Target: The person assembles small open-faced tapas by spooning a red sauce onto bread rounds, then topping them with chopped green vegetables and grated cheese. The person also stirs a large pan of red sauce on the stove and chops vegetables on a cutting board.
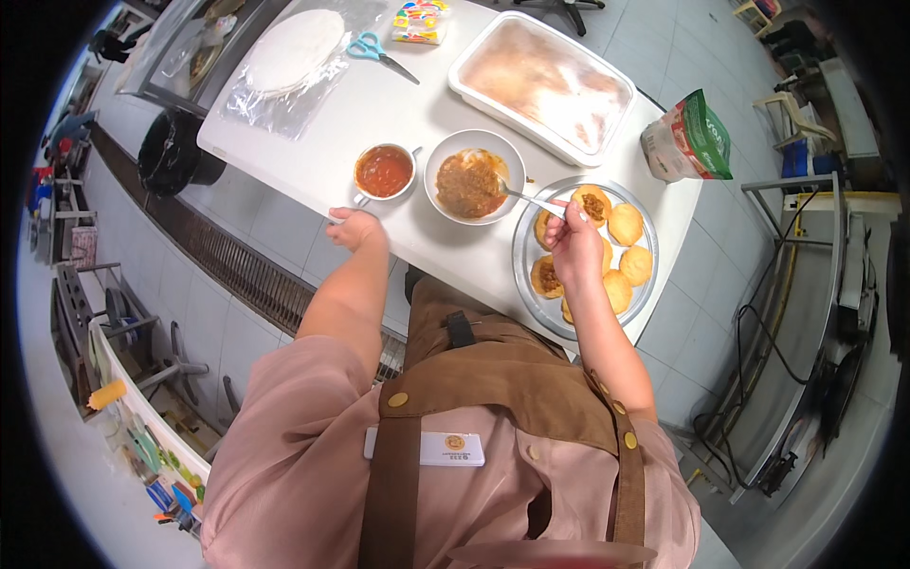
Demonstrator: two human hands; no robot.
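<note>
My right hand (576, 242) is closed around the handle of a metal spoon (536, 200). The spoon's end dips into brown minced filling in a white bowl (433, 180), and its tip is partly hidden there. Below that hand lies a round metal tray (523, 284) of golden pastry rounds (626, 225); a few, such as one filled round (591, 205), carry brown filling. My left hand (356, 230) grips the near table edge, thumb above and fingers curled. Just beyond it stands a metal pot (414, 180) of red sauce, its handle close to my fingers.
A lidded white container (545, 85) occupies the far side of the white table (284, 185). Blue-handled scissors (379, 55), pale flat rounds (296, 52) on plastic and a colourful packet (420, 21) lie at far left. A green pouch (687, 137) stands right; a black bin (175, 152) sits left.
</note>
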